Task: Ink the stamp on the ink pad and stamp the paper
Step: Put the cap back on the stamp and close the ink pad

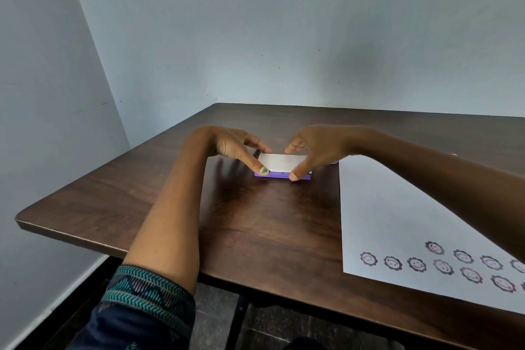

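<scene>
Resting on counter: ink pad (279, 167), flat rectangle, white lid, purple base
Counter (255, 221): dark wood grain
Paper (397, 221): white, flower-face prints, just right of pad
Left hand (235, 148): thumb and fingers gripping pad's left end
Right hand (315, 148): pinching its right end

1. Table (270, 221), under both hands: dark wood grain, showing a smooth, faint sheen.
2. Ink pad (281, 166), between the thumbs: looking like plastic, pale lid, purple base.
3. Paper (397, 221), under the right forearm: lying matt white.
</scene>
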